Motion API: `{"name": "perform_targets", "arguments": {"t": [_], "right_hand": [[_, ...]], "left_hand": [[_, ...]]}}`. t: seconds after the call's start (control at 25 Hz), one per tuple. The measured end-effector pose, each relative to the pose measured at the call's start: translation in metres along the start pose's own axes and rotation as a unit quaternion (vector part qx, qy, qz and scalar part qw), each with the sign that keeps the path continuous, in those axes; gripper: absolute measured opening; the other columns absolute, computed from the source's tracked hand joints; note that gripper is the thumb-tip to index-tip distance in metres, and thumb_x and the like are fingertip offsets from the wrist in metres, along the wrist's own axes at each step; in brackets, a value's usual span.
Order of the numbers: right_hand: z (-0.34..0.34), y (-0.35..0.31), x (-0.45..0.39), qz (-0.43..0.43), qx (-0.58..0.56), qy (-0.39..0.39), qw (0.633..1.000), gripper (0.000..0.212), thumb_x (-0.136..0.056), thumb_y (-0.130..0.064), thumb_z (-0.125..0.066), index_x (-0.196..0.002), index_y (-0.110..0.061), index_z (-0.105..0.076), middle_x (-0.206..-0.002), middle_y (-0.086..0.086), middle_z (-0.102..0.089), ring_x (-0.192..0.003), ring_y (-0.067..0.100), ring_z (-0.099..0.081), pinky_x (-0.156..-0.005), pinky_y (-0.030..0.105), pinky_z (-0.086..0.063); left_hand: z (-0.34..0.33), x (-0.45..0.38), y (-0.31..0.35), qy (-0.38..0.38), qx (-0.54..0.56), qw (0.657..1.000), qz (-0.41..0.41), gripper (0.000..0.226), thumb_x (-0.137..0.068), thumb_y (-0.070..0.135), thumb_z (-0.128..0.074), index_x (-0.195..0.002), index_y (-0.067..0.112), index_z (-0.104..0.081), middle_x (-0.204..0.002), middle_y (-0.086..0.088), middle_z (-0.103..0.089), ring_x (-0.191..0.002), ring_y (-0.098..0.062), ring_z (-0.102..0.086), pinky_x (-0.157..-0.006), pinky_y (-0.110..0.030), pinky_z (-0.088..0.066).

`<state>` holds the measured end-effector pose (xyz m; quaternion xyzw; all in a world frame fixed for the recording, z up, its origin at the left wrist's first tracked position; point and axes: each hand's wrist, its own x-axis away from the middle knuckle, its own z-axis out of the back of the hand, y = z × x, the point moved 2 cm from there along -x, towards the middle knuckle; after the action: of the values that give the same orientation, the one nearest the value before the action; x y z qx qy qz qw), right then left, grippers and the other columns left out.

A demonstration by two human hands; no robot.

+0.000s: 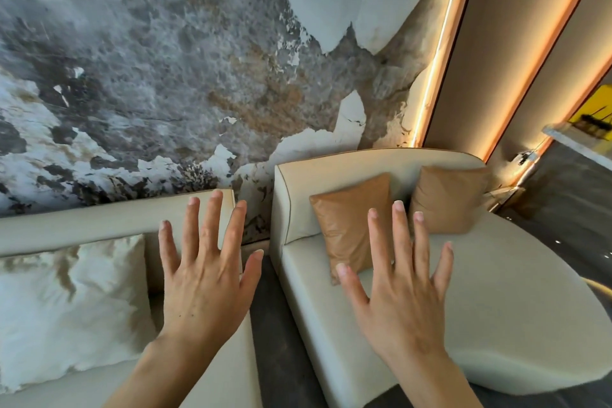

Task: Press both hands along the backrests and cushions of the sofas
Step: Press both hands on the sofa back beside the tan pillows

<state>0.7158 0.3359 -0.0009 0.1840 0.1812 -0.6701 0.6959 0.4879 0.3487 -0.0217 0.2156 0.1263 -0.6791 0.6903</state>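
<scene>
Two cream sofas stand against a marbled wall with a dark gap between them. The left sofa's backrest runs across the lower left, with a white patterned cushion leaning on it. The right sofa has a rounded seat, a backrest and two tan cushions. My left hand is raised with fingers spread, in front of the left sofa's right end. My right hand is spread too, in front of the nearer tan cushion and seat. Both hold nothing; whether they touch the sofas I cannot tell.
A dark floor strip separates the sofas. Behind them rises a grey, white and brown stone-pattern wall. Lit orange strips edge beige panels on the right. A white ledge with small dark items sits at far right.
</scene>
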Motion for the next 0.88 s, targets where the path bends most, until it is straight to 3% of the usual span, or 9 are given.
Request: {"name": "perform_targets", "arguments": {"t": [0.48, 0.88], "right_hand": [[-0.081, 0.195, -0.127, 0.089, -0.072, -0.005, 0.993, 0.076, -0.088, -0.061, -0.036, -0.151, -0.021, -0.021, -0.160, 0.011, -0.016, -0.146, 0.034, -0.015, -0.112, 0.062, -0.009], [-0.134, 0.203, -0.202, 0.134, -0.100, -0.037, 0.985, 0.076, -0.087, -0.059, -0.036, -0.150, -0.020, -0.022, -0.159, 0.013, -0.016, -0.145, 0.035, -0.016, -0.110, 0.065, -0.013]], "left_hand": [[-0.065, -0.085, 0.197, 0.004, -0.046, 0.994, 0.099, 0.068, -0.087, 0.049, -0.040, -0.148, 0.018, -0.035, -0.159, -0.013, -0.022, -0.147, -0.034, -0.012, -0.115, -0.061, -0.008], [-0.110, -0.137, 0.210, -0.011, -0.076, 0.987, 0.142, 0.070, -0.086, 0.049, -0.040, -0.148, 0.018, -0.035, -0.159, -0.012, -0.023, -0.147, -0.034, -0.013, -0.115, -0.061, -0.011]]}}
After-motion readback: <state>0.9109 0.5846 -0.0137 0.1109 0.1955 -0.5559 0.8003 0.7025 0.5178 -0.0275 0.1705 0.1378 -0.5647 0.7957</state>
